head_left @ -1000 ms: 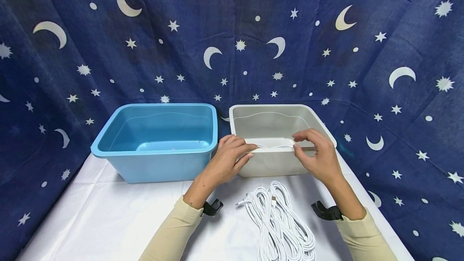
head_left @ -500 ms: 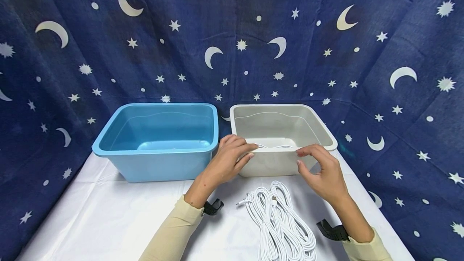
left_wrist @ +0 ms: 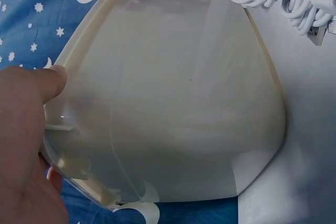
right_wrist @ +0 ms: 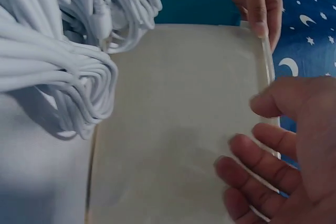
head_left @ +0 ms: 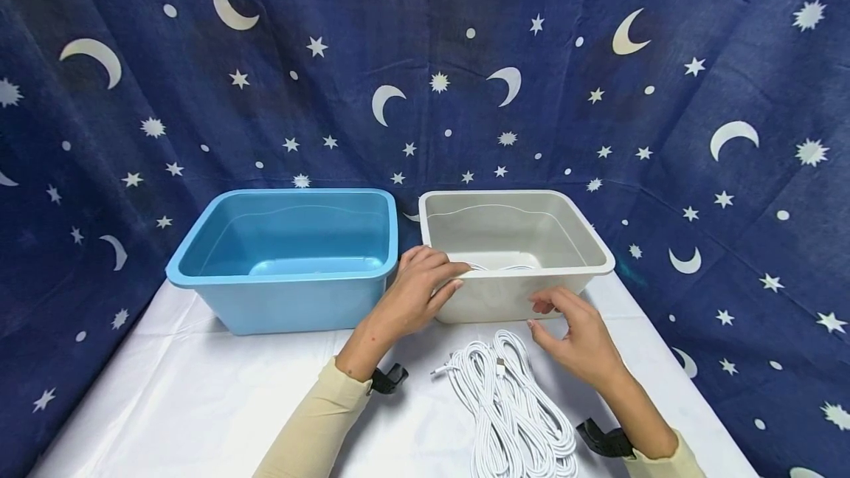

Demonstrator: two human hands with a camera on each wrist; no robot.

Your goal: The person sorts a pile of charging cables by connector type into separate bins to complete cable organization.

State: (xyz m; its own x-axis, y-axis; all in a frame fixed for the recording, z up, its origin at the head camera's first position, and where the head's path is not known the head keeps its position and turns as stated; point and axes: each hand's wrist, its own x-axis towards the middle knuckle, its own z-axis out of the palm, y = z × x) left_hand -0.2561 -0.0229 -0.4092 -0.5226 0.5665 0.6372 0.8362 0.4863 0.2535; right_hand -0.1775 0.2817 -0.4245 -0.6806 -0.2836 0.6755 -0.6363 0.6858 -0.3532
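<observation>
The left hand [head_left: 421, 288] grips the front left corner of a light grey plastic bin [head_left: 494, 299], its thumb on the outer side of the rim in the left wrist view. In front of the bin's front wall hovers the right hand [head_left: 579, 339], fingers loosely bent and spread, holding nothing. The right wrist view shows those fingers [right_wrist: 262, 166] apart from one another, near the bin's wall. Bundled white cables [head_left: 508, 419] with a metal USB plug lie on the table before the bin. A piece of white cable [head_left: 516, 267] shows inside the bin, mostly hidden by the front rim.
A light blue bin [head_left: 285, 308] stands left of the grey one, with a narrow gap between them. Both are on a white cloth-covered table [head_left: 179, 389]. Behind and along the sides hangs a dark blue curtain [head_left: 438, 35] with moons and stars.
The right hand has come out of the grey bin, over its front rim, and dropped down toward the cables. The left hand has stayed on the rim.
</observation>
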